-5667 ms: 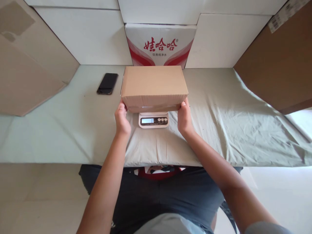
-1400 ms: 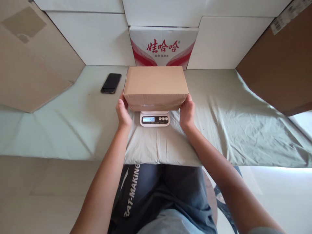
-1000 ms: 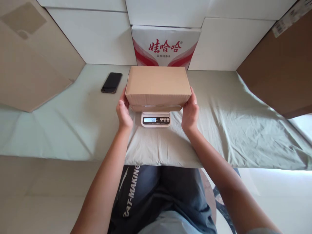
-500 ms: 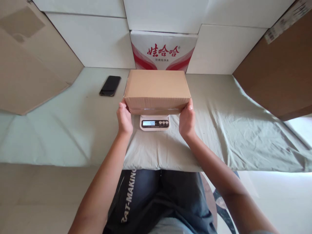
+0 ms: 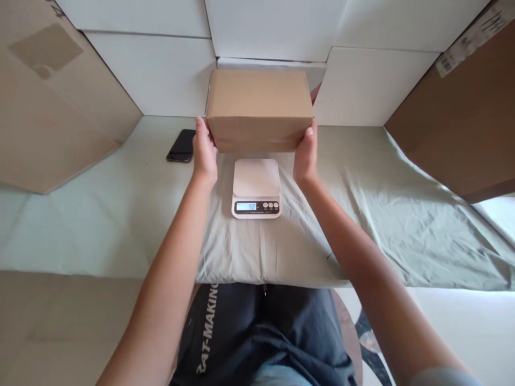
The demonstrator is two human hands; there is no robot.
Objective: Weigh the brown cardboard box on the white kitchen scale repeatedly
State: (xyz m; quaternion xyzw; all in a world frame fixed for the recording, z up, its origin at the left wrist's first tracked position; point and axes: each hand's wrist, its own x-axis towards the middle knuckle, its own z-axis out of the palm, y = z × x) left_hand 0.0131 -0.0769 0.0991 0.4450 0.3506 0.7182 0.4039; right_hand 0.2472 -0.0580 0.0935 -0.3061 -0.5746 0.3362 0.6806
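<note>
Between my two hands I hold a brown cardboard box [image 5: 259, 95], raised behind and above a white digital kitchen scale [image 5: 256, 178]. My left hand [image 5: 205, 147] is closed on the box's left end, thumb up along the near edge. On the right end, my right hand [image 5: 306, 153] grips in the same way. Fingers under and behind the box are mostly hidden. The scale's whole weighing plate shows, and its lit display seems to read 92, though the digits are small.
A black smartphone [image 5: 181, 146] lies left of my left hand. Large cardboard boxes stand at the left [image 5: 60, 118] and right [image 5: 462, 118]. White panels [image 5: 273, 27] and a partly covered white-and-red carton [image 5: 319, 72] rise behind. A pale green cloth [image 5: 161, 225] covers the table.
Both hands have lifted the cardboard box off the scale and away from me. The weighing plate has come into view, and the display reading has changed.
</note>
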